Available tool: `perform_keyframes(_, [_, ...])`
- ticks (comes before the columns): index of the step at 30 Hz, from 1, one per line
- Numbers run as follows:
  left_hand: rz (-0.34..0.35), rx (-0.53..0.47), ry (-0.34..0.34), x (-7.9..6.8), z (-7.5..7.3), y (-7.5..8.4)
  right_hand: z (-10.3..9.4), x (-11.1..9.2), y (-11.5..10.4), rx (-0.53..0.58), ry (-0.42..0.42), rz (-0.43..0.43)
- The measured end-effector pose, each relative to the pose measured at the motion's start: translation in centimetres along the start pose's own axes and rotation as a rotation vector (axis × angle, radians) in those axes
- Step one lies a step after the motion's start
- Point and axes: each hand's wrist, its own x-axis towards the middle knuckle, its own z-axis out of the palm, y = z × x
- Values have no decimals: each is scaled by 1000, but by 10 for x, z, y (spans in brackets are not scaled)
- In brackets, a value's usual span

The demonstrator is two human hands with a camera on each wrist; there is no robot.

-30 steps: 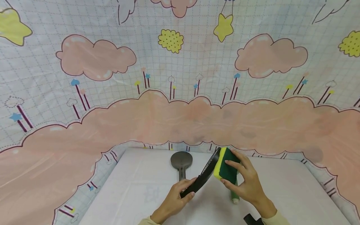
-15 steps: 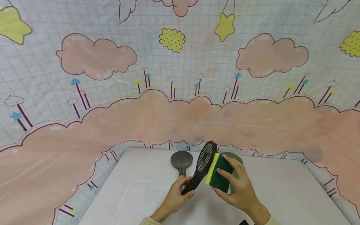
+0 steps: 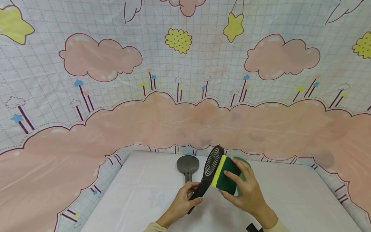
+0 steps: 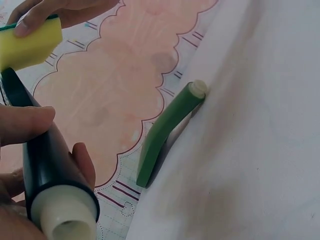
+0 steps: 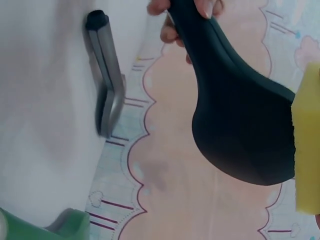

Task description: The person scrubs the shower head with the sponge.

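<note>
My left hand (image 3: 182, 201) grips a black hand shower head (image 3: 211, 164) by its handle and holds it tilted above the table. The perforated spray face shows in the head view; its smooth back fills the middle of the right wrist view. At the handle's end, a pale hollow connector (image 4: 67, 220) points toward the left wrist camera. Between thumb and fingers, my right hand (image 3: 250, 195) holds a sponge (image 3: 229, 177), yellow foam with a dark green scouring side. The yellow foam (image 5: 307, 140) lies against the back edge of the shower head.
Behind the left hand, a grey shower head (image 3: 187, 164) lies on the white table (image 3: 130, 190). A green shower head (image 4: 167, 127) lies on the right, partly hidden by the right hand in the head view. A cartoon-printed cloth hangs behind.
The black shower head has turned from edge-on, bringing its spray face into view. The right hand has moved left with the sponge, and it shifted slightly upward in the last half second.
</note>
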Motion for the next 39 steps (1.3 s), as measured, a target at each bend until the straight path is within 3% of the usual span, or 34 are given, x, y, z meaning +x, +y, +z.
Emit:
perform_keyframes(3, [-22, -16, -20, 0, 1, 0, -2, 2, 3, -21, -2, 14])
perform_keyframes(9, [-129, -239, -131, 2, 1, 3, 0, 7, 8, -6, -1, 33])
perform_keyframes(12, [-163, -273, -152, 2, 1, 2, 2, 7, 10, -3, 0, 39])
perform_keyframes(20, [-156, -242, -127, 3, 6, 1, 9, 4, 12, -17, 14, 47])
perform_keyframes(25, [-212, -317, -95, 2, 8, 6, 13, 1, 9, -38, 39, 32])
perform_keyframes(33, [-236, -403, -89, 5, 13, 17, 20, -1, 7, -60, 52, -48])
perform_keyframes(39, [-255, -509, -88, 8, 17, 23, 24, -6, 2, -78, 31, -55])
